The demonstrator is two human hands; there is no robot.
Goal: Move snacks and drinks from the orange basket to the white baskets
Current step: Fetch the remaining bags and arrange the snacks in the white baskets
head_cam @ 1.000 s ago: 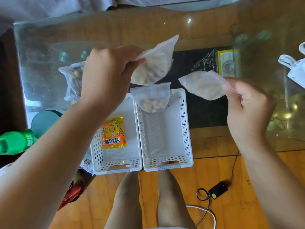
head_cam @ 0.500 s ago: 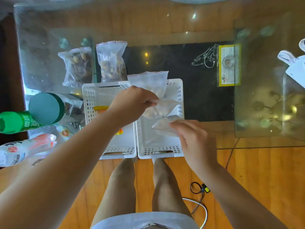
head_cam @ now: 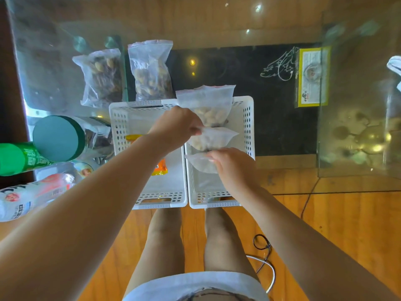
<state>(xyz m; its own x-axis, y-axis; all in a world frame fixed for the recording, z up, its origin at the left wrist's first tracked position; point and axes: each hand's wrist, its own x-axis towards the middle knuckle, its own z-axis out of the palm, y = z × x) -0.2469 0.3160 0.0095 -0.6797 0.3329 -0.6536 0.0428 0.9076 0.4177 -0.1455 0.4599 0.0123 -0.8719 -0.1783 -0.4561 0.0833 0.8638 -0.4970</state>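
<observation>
Two white baskets: we see them side by side and touching on the glass table (head_cam: 217, 25), just beyond the person's knees.
Right white basket (head_cam: 248, 127): holds three clear zip bags of pale snacks, lined up near to far.
Right hand (head_cam: 233, 168): we see it closed on the nearest pale bag (head_cam: 200, 164), low inside the right basket.
Left hand (head_cam: 176, 129): pinches the corner of the middle pale bag (head_cam: 214, 139), fingers closed on it.
Far pale bag (head_cam: 208, 107): stands upright against the basket's far wall, no hand on it.
Left white basket (head_cam: 121, 122): holds an orange snack packet (head_cam: 160, 168), mostly hidden under the left forearm.
Left edge: we see a white drink bottle (head_cam: 23, 196), a green bottle (head_cam: 19, 158) and a teal-lidded can (head_cam: 56, 137) crowded together; what holds them we cannot tell.
Beyond the baskets: two clear bags of darker nuts (head_cam: 104, 77) (head_cam: 150, 70) stand on the glass, just behind the left basket.
</observation>
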